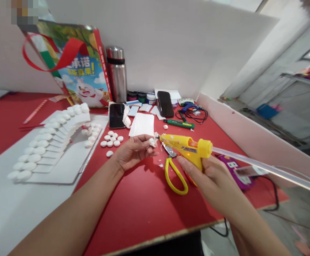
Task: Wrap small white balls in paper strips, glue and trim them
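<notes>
Between the fingertips of my left hand (133, 151) is a small white rounded piece (152, 142). My right hand (208, 174) is wrapped around the handle of a yellow glue gun (181, 144), and its nozzle points left, close to the white piece; whether they touch I cannot tell. A long clear glue stick (251, 165) sticks out of the gun's back. Under the gun lie scissors with yellow handles (176, 177), partly hidden. Several white discs (113, 139) rest on the red table left of my left hand. Farther left, a curved stepped white model (56, 142) carries white rounded pieces along its edge.
Behind stand a colourful gift bag (85, 74) and a steel bottle (116, 76). Two phones (116, 115), paper (142, 124), paint jars (141, 98), a green cutter (180, 123) and cables (197, 113) lie across the back. A purple packet (233, 170) is at right, by a low partition (251, 131).
</notes>
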`<state>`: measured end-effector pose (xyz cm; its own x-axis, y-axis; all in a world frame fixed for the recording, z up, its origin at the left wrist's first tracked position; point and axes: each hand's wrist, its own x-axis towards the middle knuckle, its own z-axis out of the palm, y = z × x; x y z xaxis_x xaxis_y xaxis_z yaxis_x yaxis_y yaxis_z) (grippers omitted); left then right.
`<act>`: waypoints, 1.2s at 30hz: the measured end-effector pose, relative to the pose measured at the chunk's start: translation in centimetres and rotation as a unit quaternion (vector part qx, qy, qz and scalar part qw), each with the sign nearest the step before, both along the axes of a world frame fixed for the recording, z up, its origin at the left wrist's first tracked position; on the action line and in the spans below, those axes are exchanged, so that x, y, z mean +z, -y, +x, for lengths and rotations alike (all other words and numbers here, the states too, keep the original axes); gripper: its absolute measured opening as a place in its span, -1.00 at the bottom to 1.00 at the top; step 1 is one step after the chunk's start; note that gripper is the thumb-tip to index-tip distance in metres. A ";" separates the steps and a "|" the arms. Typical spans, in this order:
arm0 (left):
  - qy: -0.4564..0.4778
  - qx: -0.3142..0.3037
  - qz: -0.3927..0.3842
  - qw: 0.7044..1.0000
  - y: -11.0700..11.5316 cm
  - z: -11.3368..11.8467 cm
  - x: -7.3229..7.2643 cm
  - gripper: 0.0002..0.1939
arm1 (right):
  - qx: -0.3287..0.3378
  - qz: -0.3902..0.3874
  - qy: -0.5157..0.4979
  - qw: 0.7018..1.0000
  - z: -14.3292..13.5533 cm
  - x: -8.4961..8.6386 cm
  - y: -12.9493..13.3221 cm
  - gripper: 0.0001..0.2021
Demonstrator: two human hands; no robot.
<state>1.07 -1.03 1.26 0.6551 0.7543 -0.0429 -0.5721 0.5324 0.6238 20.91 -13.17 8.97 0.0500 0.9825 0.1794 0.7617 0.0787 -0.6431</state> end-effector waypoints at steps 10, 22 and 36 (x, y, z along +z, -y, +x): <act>-0.007 -0.008 -0.001 1.000 0.1 0.0 0.1 -0.76 | -0.009 0.004 -0.006 1.000 -0.3 0.6 -0.1 -0.54; -0.013 0.027 0.001 1.000 0.3 0.2 0.2 -0.75 | -0.053 -0.039 -0.277 0.959 -0.2 0.0 -0.5 -0.61; -0.068 0.047 0.052 0.995 0.5 0.6 0.3 -0.81 | -0.042 -0.056 -0.243 0.967 0.1 -1.0 0.9 -0.66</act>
<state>1.65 -1.57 1.56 0.5751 0.8169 -0.0445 -0.5229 0.4089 0.7479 21.05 -14.03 7.96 0.1823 0.9832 0.0068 0.3672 -0.0617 -0.9281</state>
